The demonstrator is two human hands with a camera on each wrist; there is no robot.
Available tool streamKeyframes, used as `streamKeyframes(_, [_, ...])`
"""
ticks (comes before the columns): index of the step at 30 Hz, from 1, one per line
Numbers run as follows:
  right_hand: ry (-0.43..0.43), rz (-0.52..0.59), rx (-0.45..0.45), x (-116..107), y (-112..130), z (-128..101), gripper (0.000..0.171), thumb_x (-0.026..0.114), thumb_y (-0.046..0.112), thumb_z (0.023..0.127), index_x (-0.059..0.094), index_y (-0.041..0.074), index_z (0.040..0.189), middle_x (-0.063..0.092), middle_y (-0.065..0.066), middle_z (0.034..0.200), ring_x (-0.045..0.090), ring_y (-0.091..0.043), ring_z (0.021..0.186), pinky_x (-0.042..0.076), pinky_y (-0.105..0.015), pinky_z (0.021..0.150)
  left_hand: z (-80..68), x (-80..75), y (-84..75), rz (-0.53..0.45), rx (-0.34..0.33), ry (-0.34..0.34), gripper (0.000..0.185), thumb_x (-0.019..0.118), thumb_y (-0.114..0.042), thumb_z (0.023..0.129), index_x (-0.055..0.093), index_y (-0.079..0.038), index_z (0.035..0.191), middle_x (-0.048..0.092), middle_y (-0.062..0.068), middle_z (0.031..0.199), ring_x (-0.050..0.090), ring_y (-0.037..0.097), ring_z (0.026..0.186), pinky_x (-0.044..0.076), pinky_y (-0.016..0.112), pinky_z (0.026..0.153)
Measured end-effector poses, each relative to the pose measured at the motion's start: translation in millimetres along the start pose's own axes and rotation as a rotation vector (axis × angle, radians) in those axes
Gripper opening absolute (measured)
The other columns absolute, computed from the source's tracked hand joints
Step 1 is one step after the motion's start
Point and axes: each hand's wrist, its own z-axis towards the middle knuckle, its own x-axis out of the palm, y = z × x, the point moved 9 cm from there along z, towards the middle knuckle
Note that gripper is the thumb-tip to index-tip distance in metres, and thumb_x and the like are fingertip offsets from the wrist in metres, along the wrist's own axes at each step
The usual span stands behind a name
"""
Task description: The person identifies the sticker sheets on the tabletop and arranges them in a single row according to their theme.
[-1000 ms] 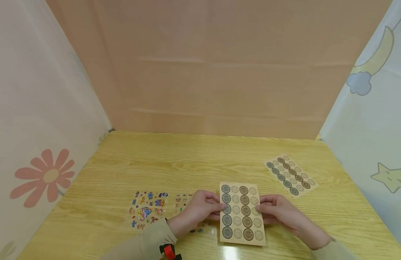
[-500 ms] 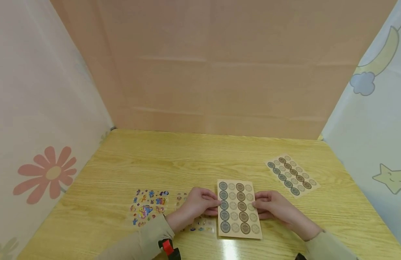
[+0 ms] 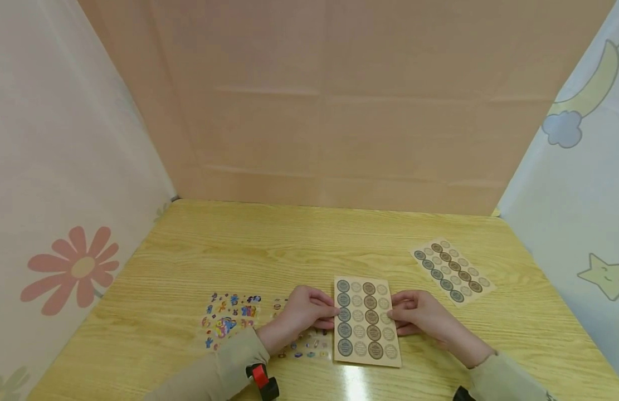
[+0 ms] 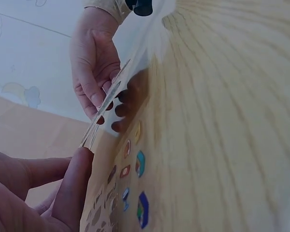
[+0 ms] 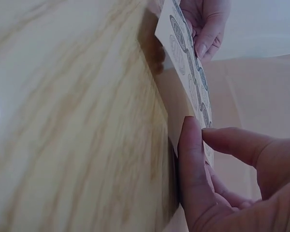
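Observation:
A tan sheet of round stickers (image 3: pixel 365 320), with rows of grey-blue, pale and brown circles, lies between both hands in the head view. My left hand (image 3: pixel 300 313) pinches its left edge, thumb on top and fingers beneath. At the opposite edge, my right hand (image 3: pixel 426 318) pinches it the same way. Seen edge-on in the right wrist view, the sheet (image 5: pixel 186 72) is slightly bowed and raised above the wood. Thin, nearly parallel edges (image 4: pixel 106 101) run between the two hands in the left wrist view.
A matching sheet of round stickers (image 3: pixel 452 272) lies at an angle on the wooden table (image 3: pixel 269 239), farther right. Clear sheets carry colourful cartoon stickers (image 3: pixel 224 324) and small stickers (image 3: pixel 309 345), partly beneath the left arm. Fabric walls (image 3: pixel 319 139) enclose the back and sides.
Both hands and the held sticker sheet have shifted slightly left and away from the body, mostly in the first half second. Their pinch on its edges stays the same.

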Motion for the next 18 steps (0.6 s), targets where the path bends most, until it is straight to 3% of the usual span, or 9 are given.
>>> streamKeyframes(7, [-0.058,-0.003,0.018,-8,-2,0,0.039,0.069,0.003,0.086,0.051,-0.016,0.115,0.067,-0.011,0.084,0.066,-0.021,0.073,0.059,-0.037,0.068,0.5,1.5,-0.9,0.008,0.02,0.015,0.014,0.073,0.004,0.081,0.066,0.008,0.092,0.068,0.016,0.077,0.069,0.027,0.065,0.059,0.034,0.06])
streamKeyframes(18, [-0.044,-0.001,0.013,-13,-5,-2,0.032,0.068,0.001,0.086,0.054,-0.016,0.11,0.068,-0.013,0.085,0.068,-0.023,0.073,0.059,-0.037,0.069,3.6,5.5,4.5,0.024,0.031,0.025,0.013,0.074,0.004,0.079,0.066,0.007,0.089,0.068,0.014,0.074,0.069,0.024,0.062,0.059,0.034,0.059])
